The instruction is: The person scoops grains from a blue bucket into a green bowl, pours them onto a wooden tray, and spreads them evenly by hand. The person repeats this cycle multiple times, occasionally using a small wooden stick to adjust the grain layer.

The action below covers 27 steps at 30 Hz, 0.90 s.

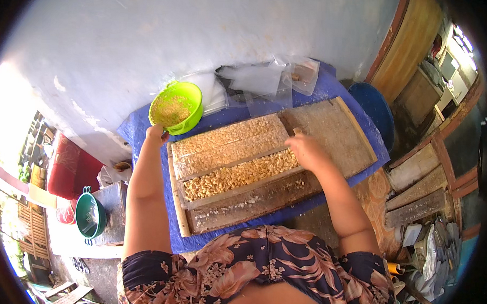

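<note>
My left hand (159, 134) grips the near edge of a lime-green plastic basin (194, 110), which is tilted and has pale soybeans (172, 110) inside. My right hand (308, 151) is over the right end of an uncovered strip of soybeans (242, 175); its fingers are partly hidden, so whether it holds something is unclear. Beyond that strip, flat rows of soybeans in clear plastic (231, 141) lie side by side. All these rows rest on a wooden board (325, 118) with raised wooden strips at its ends. A few loose beans (298, 183) are scattered on the board's near part.
A blue plastic sheet (148, 122) covers the table under the board. Clear plastic bags (270, 82) lie at the back against the wall (215, 26). A blue tub (373, 112) stands beyond the right edge. To the left are a dark green basin (100, 215) and a red cushion (72, 166).
</note>
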{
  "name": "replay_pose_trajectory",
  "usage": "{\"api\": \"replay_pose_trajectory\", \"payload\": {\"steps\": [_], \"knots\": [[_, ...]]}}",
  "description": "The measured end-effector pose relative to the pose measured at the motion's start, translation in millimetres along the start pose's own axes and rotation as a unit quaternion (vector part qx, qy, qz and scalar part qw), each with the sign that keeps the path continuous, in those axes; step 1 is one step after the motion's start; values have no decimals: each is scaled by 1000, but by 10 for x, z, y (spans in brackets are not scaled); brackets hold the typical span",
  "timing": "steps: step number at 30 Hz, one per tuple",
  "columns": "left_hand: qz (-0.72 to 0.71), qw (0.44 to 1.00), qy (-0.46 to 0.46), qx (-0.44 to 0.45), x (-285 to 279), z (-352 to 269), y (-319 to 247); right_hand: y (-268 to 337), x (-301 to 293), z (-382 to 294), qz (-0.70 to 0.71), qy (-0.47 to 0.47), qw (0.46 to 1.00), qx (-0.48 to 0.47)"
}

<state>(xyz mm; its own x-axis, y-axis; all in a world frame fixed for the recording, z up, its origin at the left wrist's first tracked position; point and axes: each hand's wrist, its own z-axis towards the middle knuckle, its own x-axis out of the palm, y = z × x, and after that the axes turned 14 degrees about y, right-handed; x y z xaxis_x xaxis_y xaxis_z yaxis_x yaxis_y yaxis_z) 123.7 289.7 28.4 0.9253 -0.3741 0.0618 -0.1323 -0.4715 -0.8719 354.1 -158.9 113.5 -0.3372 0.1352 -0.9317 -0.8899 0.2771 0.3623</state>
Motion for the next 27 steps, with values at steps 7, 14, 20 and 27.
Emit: {"api": "replay_pose_trajectory", "payload": {"steps": [7, 14, 20, 27], "knots": [[114, 956, 22, 268, 233, -646, -296, 362, -291, 200, 169, -75, 982, -49], [46, 868, 88, 486, 1048, -1877, -306, 836, -465, 979, 4, -14, 999, -49], [76, 851, 75, 514, 1605, -2464, -39, 787, -140, 1083, -123, 240, 959, 88], [116, 889, 13, 442, 1886, -2517, 118, 843, 81, 995, 582, 152, 796, 67]]}}
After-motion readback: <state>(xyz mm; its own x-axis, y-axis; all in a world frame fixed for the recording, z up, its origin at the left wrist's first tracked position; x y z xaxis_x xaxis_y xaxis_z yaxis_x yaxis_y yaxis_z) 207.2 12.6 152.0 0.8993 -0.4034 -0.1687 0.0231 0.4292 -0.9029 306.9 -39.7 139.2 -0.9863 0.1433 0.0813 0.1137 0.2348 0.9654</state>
